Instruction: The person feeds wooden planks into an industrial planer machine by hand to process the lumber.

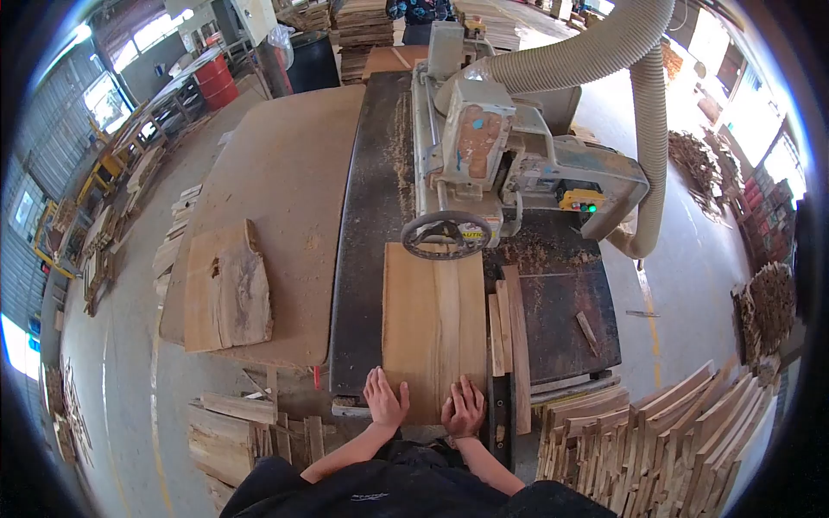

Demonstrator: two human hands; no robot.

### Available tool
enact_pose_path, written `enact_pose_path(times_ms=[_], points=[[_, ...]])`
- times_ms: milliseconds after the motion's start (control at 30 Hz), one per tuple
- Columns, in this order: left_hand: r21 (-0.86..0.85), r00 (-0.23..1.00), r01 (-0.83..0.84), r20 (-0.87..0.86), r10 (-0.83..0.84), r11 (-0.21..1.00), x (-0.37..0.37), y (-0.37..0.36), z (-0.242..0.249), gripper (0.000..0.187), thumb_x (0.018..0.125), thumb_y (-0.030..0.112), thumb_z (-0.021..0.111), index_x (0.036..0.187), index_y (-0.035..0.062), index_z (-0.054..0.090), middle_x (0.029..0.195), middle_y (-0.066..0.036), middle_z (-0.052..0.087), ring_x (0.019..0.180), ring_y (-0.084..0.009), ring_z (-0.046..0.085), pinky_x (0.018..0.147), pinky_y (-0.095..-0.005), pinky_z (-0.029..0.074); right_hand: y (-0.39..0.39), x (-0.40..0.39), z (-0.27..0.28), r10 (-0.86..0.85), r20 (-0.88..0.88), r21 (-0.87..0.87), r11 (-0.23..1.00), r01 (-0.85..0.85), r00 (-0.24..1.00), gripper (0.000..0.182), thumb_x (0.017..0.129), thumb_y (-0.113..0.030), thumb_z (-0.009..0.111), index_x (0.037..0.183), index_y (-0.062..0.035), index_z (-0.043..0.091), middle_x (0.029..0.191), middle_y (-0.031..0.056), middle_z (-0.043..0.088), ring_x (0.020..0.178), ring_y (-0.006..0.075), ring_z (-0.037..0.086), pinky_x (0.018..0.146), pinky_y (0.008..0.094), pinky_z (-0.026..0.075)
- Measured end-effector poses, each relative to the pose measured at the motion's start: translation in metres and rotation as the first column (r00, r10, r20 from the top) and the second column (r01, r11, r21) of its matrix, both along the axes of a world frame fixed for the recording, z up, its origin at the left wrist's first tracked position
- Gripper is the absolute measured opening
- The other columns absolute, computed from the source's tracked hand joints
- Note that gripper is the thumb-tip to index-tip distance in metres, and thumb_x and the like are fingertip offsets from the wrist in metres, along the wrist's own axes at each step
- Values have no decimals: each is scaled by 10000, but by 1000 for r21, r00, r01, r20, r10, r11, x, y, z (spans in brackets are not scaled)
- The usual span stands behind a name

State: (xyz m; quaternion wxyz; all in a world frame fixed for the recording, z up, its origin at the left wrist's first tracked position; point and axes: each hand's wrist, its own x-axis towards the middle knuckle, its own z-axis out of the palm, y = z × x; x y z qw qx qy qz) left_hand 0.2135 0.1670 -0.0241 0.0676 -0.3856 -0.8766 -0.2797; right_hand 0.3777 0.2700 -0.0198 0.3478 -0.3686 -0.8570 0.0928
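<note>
A wide wooden board (433, 319) lies flat on the dark machine table (363, 293), its far end by the machine's handwheel (409, 246). My left hand (385, 399) rests at the board's near left edge, fingers stretched out and apart. On the near right part of the board lies my right hand (464, 407), its fingers also extended. Neither hand is wrapped round anything. Narrow wood strips (519, 345) run alongside the board's right edge. Above the board's far end stands the woodworking machine (484, 142); its cutting part is hidden.
Left of the machine, a brown side table (285, 173) bears a rough-edged plank (226, 289). Stacked wooden strips (656, 432) stand at lower right, more boards (226, 445) at lower left. A thick hose (587, 56) arches overhead. Another person (419, 17) stands beyond the machine.
</note>
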Motion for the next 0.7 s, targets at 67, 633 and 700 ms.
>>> enact_pose_path(times_ms=[67, 633, 700], points=[[-15, 999, 2, 37, -1, 1000, -2, 2, 2, 674, 947, 347, 592, 1395, -109, 379, 1364, -298, 473, 1298, -465, 438, 1062, -546, 348, 1, -1, 5, 8, 10, -14, 1000, -8, 1000, 290, 860, -168, 603, 1080, -40, 742, 1332, 147, 631, 1167, 374, 594, 985, 461, 489], [-33, 989, -40, 144, 44, 999, -6, 3, 9, 664, 917, 392, 640, 1349, -84, 475, 1386, -246, 474, 1319, -421, 425, 1065, -524, 356, 5, -8, 14, -45, 48, -19, 999, 46, 998, 268, 820, -121, 602, 1013, -55, 775, 1214, 108, 708, 1090, 324, 653, 954, 432, 514], [-32, 989, -39, 141, 43, 999, -7, 5, 8, 666, 913, 393, 645, 1346, -84, 477, 1386, -247, 475, 1318, -421, 426, 1065, -526, 356, 5, -9, 18, -46, 48, -26, 999, 47, 998, 265, 816, -117, 606, 1009, -53, 775, 1209, 110, 709, 1086, 325, 654, 950, 433, 515]])
